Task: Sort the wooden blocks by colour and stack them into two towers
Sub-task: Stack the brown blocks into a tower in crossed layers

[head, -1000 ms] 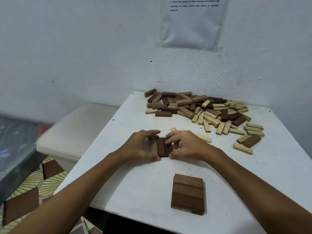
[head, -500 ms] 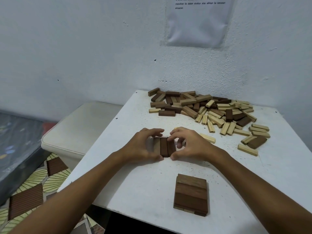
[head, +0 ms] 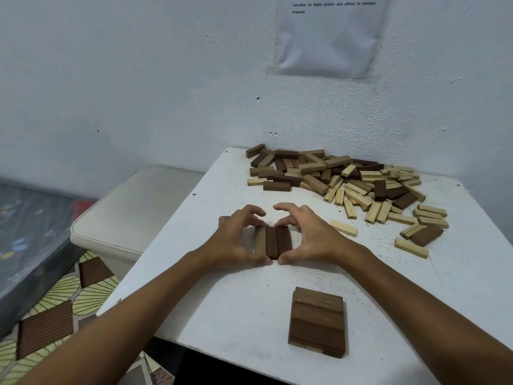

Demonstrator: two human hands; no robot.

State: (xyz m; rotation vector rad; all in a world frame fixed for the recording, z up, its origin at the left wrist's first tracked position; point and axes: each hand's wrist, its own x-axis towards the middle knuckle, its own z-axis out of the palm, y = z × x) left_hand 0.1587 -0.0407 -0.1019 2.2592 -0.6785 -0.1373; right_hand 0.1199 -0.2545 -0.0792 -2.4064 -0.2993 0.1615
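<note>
From the head camera we see a white table (head: 227, 301) pushed against a white wall (head: 138, 79). Our left hand (head: 231, 241) and right hand (head: 312, 240) curl round a row of three blocks (head: 273, 241) lying flat side by side near the middle of the table; the leftmost block is paler brown, the other two dark. Thumbs press the near ends and fingers hook over the far ends, so both hands squeeze the row together. Nearer to us, by the table's front edge, sits a low stack (head: 317, 320) with a layer of dark blocks on top and pale ones showing beneath. At the back, against the wall, lies a loose heap of mixed blocks (head: 344, 182). One pale block (head: 343, 227) lies just beside our right hand. A printed sheet (head: 330, 34) hangs on the wall.
</note>
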